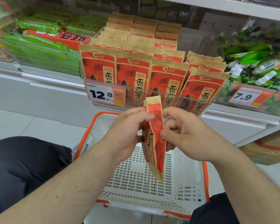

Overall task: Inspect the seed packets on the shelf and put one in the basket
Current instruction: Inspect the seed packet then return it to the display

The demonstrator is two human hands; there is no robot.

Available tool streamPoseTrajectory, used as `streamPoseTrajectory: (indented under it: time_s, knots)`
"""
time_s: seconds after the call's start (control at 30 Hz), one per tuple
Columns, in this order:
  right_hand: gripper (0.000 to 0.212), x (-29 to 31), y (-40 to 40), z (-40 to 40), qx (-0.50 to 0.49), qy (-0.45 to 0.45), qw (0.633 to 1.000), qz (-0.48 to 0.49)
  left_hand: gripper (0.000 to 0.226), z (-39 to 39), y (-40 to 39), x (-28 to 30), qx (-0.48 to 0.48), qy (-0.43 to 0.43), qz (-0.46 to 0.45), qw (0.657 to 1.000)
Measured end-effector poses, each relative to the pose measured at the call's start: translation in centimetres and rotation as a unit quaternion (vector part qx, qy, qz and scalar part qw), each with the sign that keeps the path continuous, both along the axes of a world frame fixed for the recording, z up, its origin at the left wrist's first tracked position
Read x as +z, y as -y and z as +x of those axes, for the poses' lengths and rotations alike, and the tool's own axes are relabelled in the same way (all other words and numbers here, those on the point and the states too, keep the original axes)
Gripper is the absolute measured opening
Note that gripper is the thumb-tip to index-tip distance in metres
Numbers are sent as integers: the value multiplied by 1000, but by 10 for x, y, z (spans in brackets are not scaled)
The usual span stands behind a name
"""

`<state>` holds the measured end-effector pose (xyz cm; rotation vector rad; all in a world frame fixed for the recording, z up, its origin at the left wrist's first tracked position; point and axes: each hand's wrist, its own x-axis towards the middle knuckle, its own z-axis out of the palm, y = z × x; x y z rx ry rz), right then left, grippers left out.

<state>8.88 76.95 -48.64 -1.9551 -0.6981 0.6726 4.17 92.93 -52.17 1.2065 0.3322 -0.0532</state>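
Both hands hold one seed packet [155, 136] edge-on, directly above the basket [152, 178]. The left hand [128, 131] pinches its upper left edge between thumb and curled fingers; the right hand [183, 133] grips the right edge, thumb on the near face and fingers curled behind. The packet hangs roughly upright, its lower corner over the basket's white grid floor, not touching it. The other packets [152, 68] stand in rows in the clear bin [217, 101] at the shelf's front edge, behind a price tag [102, 94].

This looks like the inspecting step, the packet being turned for a look at its side. Next, I judge, comes lowering it and letting both grips go so that it drops flat inside the rim.
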Motion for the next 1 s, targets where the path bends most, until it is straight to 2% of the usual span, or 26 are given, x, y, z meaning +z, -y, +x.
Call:
streamPoseTrajectory:
  time_s: [0.07, 0.2, 0.33, 0.43, 0.53, 0.67, 0.83, 1.0]
  knots:
    - [39, 1, 1, 0, 12, 13, 1000, -20, 24, 0, 0, -1, 2, -5, -7, 1000]
    - [69, 5, 4, -2, 59, 15, 996, -73, 12, 0, -1, 2, 12, -17, -18, 1000]
    - [71, 7, 3, -3, 67, 27, 993, -88, 23, 0, -1, -2, 16, -13, -6, 1000]
    - [81, 8, 2, -3, 70, 34, 991, -104, 11, 0, 1, 0, 19, -11, -11, 1000]
    - [103, 9, 2, -6, 104, 25, 983, -147, 34, 0, 1, 1, 29, -24, -34, 999]
    - [107, 8, 4, -5, 141, 3, 980, -139, 21, 1, 0, 0, 41, -31, -41, 998]
    - [106, 8, 6, -4, 157, -12, 979, -132, 22, 1, 1, -1, 41, -40, -53, 997]
    - [110, 2, 6, -2, 114, 1, 985, -126, 22, 0, 2, 3, 52, -46, -78, 994]
